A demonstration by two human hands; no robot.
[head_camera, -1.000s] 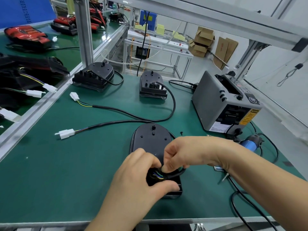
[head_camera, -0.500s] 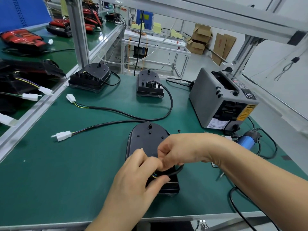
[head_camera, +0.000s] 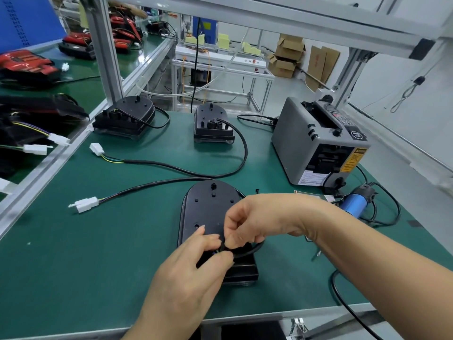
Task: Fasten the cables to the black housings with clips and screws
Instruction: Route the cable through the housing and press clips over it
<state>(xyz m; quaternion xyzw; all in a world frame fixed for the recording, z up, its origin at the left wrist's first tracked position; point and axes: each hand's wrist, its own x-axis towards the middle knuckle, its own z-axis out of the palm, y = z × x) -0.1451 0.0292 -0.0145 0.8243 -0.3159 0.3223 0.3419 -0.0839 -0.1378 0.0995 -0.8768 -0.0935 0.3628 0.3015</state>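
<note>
The nearest black housing (head_camera: 210, 209), a smooth matte plastic shell with a rounded far end and a squared, stepped near end, lies flat on the green mat of the bench (head_camera: 73, 253), close to its front edge. Small moulded pegs and holes are seen across its upper face.

A black rubber-sheathed cable (head_camera: 252, 250) is bent into a short loop over the stepped end of this housing. Its other end is laid out to the left on the mat, where thin coloured wires end in a white plastic connector (head_camera: 85, 204).

The left hand (head_camera: 193, 273) is brought in from below, palm down, with its fingers curled. The cable is pinched between thumb and fingertips where the loop meets the housing. The right hand (head_camera: 257, 219) is reached across from the right with the wrist bent downward, and the same loop is pinched between its thumb and forefinger, just beside the left fingertips.

Two further black housings (head_camera: 127, 116) (head_camera: 212, 119), each with a cable attached, are set at the back of the mat. A boxy grey machine (head_camera: 316, 143) and a blue cylindrical driver (head_camera: 355, 204) are placed to the right.
</note>
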